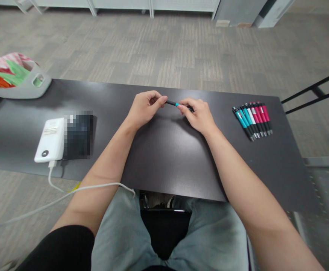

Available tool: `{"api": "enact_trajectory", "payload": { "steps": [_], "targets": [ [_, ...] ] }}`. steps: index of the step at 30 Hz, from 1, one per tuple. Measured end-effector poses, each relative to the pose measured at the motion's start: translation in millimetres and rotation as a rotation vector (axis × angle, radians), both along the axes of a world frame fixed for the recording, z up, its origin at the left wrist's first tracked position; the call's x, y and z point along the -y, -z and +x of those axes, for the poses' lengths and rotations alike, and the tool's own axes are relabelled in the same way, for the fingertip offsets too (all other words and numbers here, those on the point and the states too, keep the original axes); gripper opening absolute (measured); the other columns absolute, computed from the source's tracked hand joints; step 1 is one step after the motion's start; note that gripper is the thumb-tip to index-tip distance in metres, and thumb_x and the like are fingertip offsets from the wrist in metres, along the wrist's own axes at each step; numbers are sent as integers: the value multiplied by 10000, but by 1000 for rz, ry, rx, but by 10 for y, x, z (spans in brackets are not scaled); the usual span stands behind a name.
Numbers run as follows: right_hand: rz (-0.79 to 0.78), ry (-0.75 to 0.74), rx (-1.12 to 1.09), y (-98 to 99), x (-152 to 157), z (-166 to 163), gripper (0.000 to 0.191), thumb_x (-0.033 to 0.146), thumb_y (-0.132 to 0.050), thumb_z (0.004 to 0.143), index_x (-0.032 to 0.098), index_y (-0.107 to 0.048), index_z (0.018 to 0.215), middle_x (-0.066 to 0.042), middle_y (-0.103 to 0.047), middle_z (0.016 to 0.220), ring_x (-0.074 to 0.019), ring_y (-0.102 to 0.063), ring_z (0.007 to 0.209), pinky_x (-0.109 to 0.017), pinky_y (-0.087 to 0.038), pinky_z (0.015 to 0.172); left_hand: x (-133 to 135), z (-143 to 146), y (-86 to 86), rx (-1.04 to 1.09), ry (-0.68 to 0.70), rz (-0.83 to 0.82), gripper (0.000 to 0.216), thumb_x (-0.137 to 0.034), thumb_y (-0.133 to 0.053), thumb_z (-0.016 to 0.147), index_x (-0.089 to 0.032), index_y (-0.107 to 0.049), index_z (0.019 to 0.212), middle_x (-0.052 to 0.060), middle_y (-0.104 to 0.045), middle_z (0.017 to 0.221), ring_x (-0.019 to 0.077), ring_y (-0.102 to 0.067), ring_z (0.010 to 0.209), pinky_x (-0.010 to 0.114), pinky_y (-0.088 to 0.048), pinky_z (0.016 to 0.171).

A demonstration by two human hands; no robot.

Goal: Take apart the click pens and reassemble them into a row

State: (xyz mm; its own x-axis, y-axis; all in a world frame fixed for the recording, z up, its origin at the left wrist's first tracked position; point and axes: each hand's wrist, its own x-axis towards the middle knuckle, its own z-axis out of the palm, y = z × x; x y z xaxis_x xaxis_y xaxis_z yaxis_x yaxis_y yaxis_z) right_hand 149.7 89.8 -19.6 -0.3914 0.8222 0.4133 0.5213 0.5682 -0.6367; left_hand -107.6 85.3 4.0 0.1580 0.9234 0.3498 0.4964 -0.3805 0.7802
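A black pen with a blue band [172, 103] is held level above the black table [164, 158] between both hands. My left hand [145, 108] pinches its left end with curled fingers. My right hand [197, 114] is closed around its right part, hiding that end. A row of several pens [252, 119], teal and pink with black grips, lies side by side on the table to the right of my right hand.
A white power bank [50, 139] with a white cable [68, 192] lies at the left beside a blurred dark object [79, 135]. A grey bag with colourful cloth [12, 77] sits at the far left corner. Black metal bars [314, 92] stand at the right.
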Motion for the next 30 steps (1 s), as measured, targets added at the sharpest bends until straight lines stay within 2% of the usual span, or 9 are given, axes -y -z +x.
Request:
{"api": "enact_trajectory", "payload": {
  "steps": [7, 13, 17, 21, 25, 27, 30],
  "targets": [
    [-110, 18, -12, -89, 23, 0, 478, 695, -633, 1179, 284, -782, 987, -16, -804, 806, -248, -733, 799, -376, -572, 923, 31, 36, -39, -12, 1, 78, 727, -897, -665, 1060, -209, -772, 852, 72, -828, 834, 205, -724, 798, 326, -553, 777],
    [-167, 1, -90, -68, 12, 7, 519, 755, -674, 1140, 282, -776, 951, -7, -794, 783, -229, -731, 784, -363, -581, 904, 46, 14, -78, -27, 42, 97, 602, -761, -710, 1099, -205, -780, 880, 75, -842, 870, 208, -754, 839, 325, -599, 855],
    [-134, 29, -200, 21, 22, 39, 492, 760, -758, 1068, 273, -803, 1011, -3, -796, 818, -215, -696, 760, -371, -583, 862, 20, -4, -50, 19, 57, 86, 489, -665, -757, 1090, -201, -807, 945, 77, -858, 920, 210, -775, 881, 326, -615, 887],
    [-43, 115, -247, 73, 43, 105, 393, 661, -823, 1012, 275, -815, 1088, -29, -853, 981, -235, -719, 861, -393, -602, 880, -28, -9, 28, 141, 69, 43, 363, -555, -791, 1033, -197, -846, 1064, 78, -874, 1001, 205, -781, 894, 319, -608, 842],
    [5, 187, -208, -2, 102, 185, 276, 558, -809, 1028, 285, -805, 1069, -42, -861, 1029, -250, -740, 903, -423, -624, 927, -50, 13, 91, 240, 118, -64, 453, -516, -806, 981, -204, -825, 1309, 74, -872, 1052, 204, -783, 898, 324, -614, 841],
    [18, 266, -159, -74, 214, 259, 237, 526, -803, 1038, 289, -797, 1051, -46, -859, 1024, -263, -755, 919, -450, -630, 963, -49, 14, 106, 213, 74, -83, 536, -489, -807, 969, -204, -782, 1422, 65, -867, 1048, 202, -766, 864, 335, -614, 847],
    [51, 424, -107, -172, 545, 463, 220, 520, -774, 1050, 304, -791, 1010, -64, -860, 1001, -305, -783, 937, -505, -638, 967, -45, -13, 116, 61, -17, -104, 506, -447, -811, 963, -209, -780, 1408, 59, -867, 1036, 205, -732, 810, 360, -601, 854]
  ]
}}
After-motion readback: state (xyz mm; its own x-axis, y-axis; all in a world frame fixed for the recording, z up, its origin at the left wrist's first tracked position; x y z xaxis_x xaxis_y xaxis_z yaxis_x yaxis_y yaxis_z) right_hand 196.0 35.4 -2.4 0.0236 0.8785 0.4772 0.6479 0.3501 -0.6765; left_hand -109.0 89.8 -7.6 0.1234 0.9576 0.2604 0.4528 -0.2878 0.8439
